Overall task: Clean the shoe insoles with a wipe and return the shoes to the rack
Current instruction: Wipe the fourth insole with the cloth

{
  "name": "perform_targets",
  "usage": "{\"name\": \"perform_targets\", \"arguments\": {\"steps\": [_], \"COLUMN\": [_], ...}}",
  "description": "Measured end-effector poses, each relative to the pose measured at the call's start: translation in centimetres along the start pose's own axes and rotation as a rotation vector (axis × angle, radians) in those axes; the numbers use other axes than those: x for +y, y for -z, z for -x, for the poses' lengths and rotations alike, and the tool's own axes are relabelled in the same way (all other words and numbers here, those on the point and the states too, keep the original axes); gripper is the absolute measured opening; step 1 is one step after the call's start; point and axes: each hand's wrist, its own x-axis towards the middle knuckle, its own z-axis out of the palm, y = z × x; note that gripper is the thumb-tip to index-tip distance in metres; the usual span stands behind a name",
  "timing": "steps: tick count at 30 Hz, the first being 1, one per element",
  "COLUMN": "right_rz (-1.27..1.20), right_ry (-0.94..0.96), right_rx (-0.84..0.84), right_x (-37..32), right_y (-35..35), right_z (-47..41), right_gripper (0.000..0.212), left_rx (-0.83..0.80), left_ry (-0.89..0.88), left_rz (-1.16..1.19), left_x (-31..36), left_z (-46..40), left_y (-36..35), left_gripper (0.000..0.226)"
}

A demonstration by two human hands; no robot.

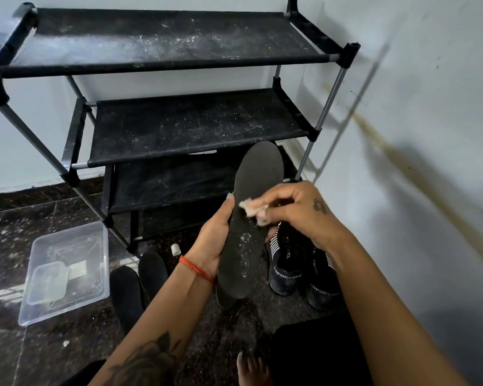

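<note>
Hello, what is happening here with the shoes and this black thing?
A person is cleaning a shoe insole. The left hand holds it up by its edge, while the right hand pinches a small wipe against its surface; white specks remain lower down. The dark shoes stand on the floor, not yet on the dusty rack. Two more insoles lie nearby.

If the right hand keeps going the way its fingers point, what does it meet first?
The right hand pinches the wipe with fingers pointing left, already against the insole. Straight on, it would cross the insole and probably meet the left hand's fingertips at its far edge.
</note>
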Motion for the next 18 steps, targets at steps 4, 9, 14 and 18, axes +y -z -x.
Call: {"name": "perform_targets", "arguments": {"steps": [4, 9, 14, 18], "right_rz": [0.177, 0.379, 0.384, 0.307], "right_ry": [0.072, 0.161, 0.156, 0.161], "right_rx": [0.265, 0.151, -0.114, 0.129], "right_x": [1.0, 1.8, 0.3, 0.2], "right_y": [-0.6, -2.5, -1.6, -0.1], "right_z": [-0.8, -1.2, -0.1, 0.6], "right_gripper": [0.017, 0.017, 0.020, 0.021], "left_rx": [0.013, 0.005, -0.024, -0.022], "left_ry": [-0.037, -0.029, -0.006, -0.020], "left_rz": [0.018, 0.016, 0.050, 0.022], "left_x": [-0.1, -0.1, 0.1, 0.2], "left_z": [-0.1, -0.2, -0.1, -0.2], "left_y": [-0.1, 0.3, 0.3, 0.2], "left_gripper": [0.052, 0.053, 0.051, 0.053]}}
